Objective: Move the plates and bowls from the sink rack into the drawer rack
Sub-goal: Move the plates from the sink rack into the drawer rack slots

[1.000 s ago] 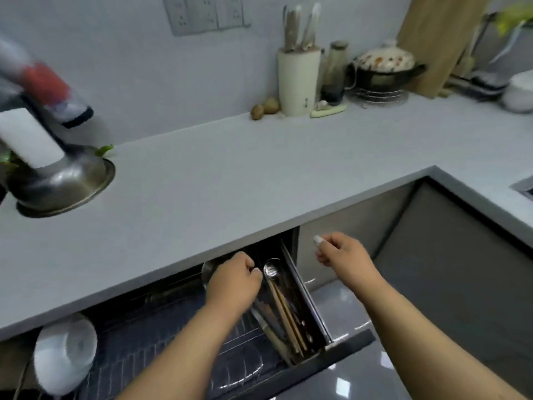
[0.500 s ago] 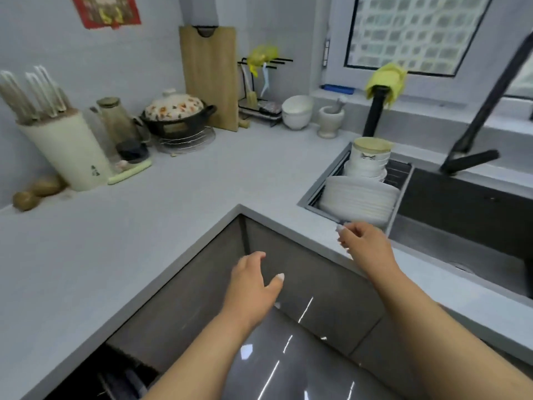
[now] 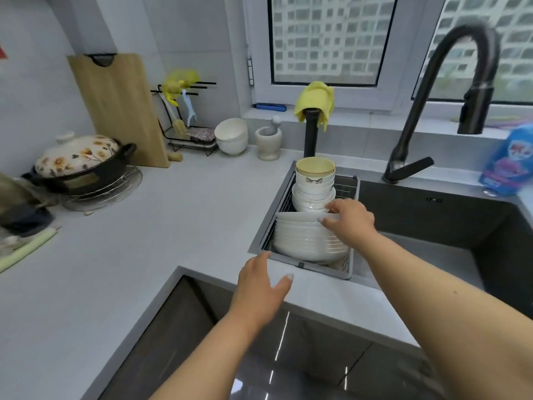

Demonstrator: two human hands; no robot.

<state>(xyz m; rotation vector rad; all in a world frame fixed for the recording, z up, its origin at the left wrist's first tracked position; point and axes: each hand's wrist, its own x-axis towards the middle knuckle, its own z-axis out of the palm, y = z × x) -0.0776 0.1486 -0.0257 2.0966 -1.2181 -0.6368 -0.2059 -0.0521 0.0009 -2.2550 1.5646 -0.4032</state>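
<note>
Your right hand [image 3: 350, 219] curls over the rim of the rearmost plate in the stack of white plates [image 3: 305, 241], fingertips pinching its top edge. The plates stand on edge in the sink rack [image 3: 326, 268], just in front of the stacked bowls [image 3: 314, 183]. Your left hand [image 3: 261, 287] hovers open before the rack, holding nothing. Glazed ceramic probably handles heavy, slick and brittle: take few at once, supporting the lower rim.
</note>
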